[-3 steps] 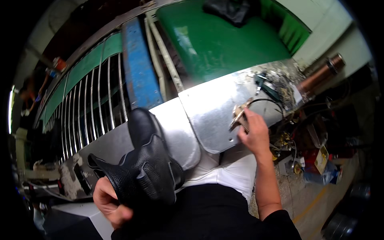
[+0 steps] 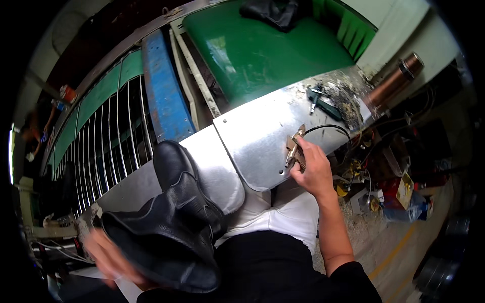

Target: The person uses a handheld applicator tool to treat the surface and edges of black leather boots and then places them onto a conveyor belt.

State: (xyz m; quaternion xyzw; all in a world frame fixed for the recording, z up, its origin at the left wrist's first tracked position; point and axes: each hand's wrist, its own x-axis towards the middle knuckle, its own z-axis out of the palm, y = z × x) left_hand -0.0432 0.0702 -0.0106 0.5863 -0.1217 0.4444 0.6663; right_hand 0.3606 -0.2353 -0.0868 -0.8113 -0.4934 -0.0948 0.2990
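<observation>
A black leather boot (image 2: 174,202) lies over my lap and the metal plate's near left part, its toe pointing away and its wide shaft opening turned up toward me. My left hand (image 2: 108,257) is at the rim of that opening, smeared by motion, so its grip is unclear. Over the right part of the plate my right hand (image 2: 314,169) is closed around a brass-coloured metal spray gun (image 2: 294,147). A black hose (image 2: 331,126) curves away from the gun's far end. The gun's nozzle side points toward the plate, apart from the boot.
Shiny metal plates (image 2: 257,144) cover the bench's near edge. Beyond are a green padded surface (image 2: 252,55) with another black leather piece (image 2: 273,14), a blue beam (image 2: 165,86) and metal bars (image 2: 116,141). A dark green tool (image 2: 323,105) and a copper-coloured cylinder (image 2: 396,83) are at right.
The boot has rolled so its shaft opening now faces up. My left hand has shifted left along its rim. My right hand keeps hold of the spray gun, which has tilted slightly.
</observation>
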